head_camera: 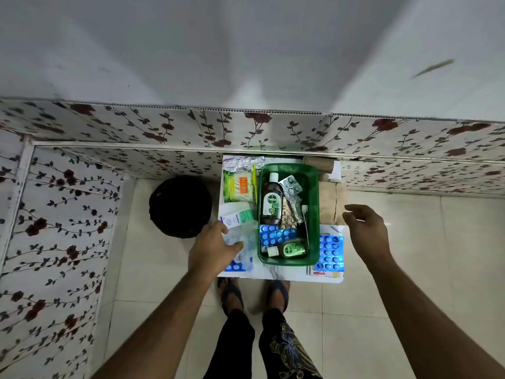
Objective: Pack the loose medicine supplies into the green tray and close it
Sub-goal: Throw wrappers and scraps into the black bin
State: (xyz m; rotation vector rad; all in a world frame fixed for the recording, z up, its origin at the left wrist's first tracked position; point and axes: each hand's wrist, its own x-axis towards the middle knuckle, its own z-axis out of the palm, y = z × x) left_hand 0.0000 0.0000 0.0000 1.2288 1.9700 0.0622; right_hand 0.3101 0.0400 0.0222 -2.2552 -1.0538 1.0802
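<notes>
The green tray (pixel 314 214) stands on a small white table (pixel 289 274). Inside lie a brown Dettol bottle (pixel 272 201), a small green bottle (pixel 289 250), silver pill strips (pixel 291 184) and a blue blister pack (pixel 273 235). Left of the tray my left hand (pixel 213 250) grips a clear plastic bag (pixel 246 239) that covers another blue strip. My right hand (pixel 366 228) hovers with fingers apart, right of the tray, above a loose blue blister pack (pixel 330 253). A cotton bud pack (pixel 240 186) and a white and green box (pixel 237 217) lie on the left.
A black round bin (pixel 180 206) sits on the tiled floor left of the table. A brown cardboard piece (pixel 328 203) and a cardboard roll (pixel 318 161) lie behind the tray on the right. Flower-patterned walls close in behind and to the left. My feet stand at the table's front edge.
</notes>
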